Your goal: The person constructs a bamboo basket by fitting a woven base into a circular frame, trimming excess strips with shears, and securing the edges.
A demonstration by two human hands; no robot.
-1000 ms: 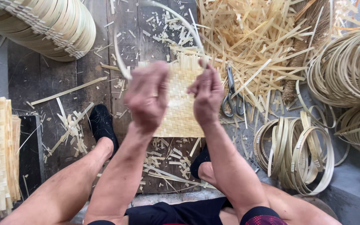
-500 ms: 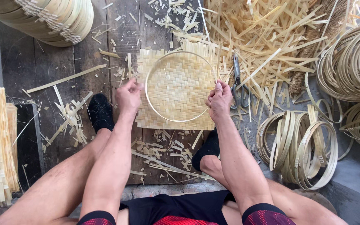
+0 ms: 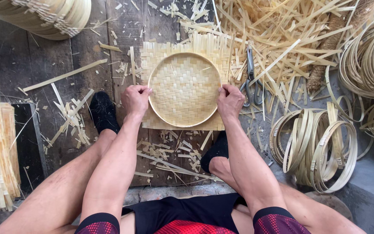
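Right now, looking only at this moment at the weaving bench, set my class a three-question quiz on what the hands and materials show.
1. True or false: both hands grip the round bamboo hoop pressed onto the woven mat.
2. Which tool lies just right of the mat? A) hammer B) scissors C) knife
3. Fill in: the loose bamboo rings lie to the person's ____ side.

Key: 1 true: left hand and right hand each hold the rim. 2 B, the scissors. 3 right.

- Your woven mat [image 3: 182,86] is pale bamboo strip, matt and ridged.
- The hoop [image 3: 152,106] on it looks smooth.
- The floorboards [image 3: 87,65] are dark, rough, worn wood.
- The shears [image 3: 250,78] are dull grey metal.
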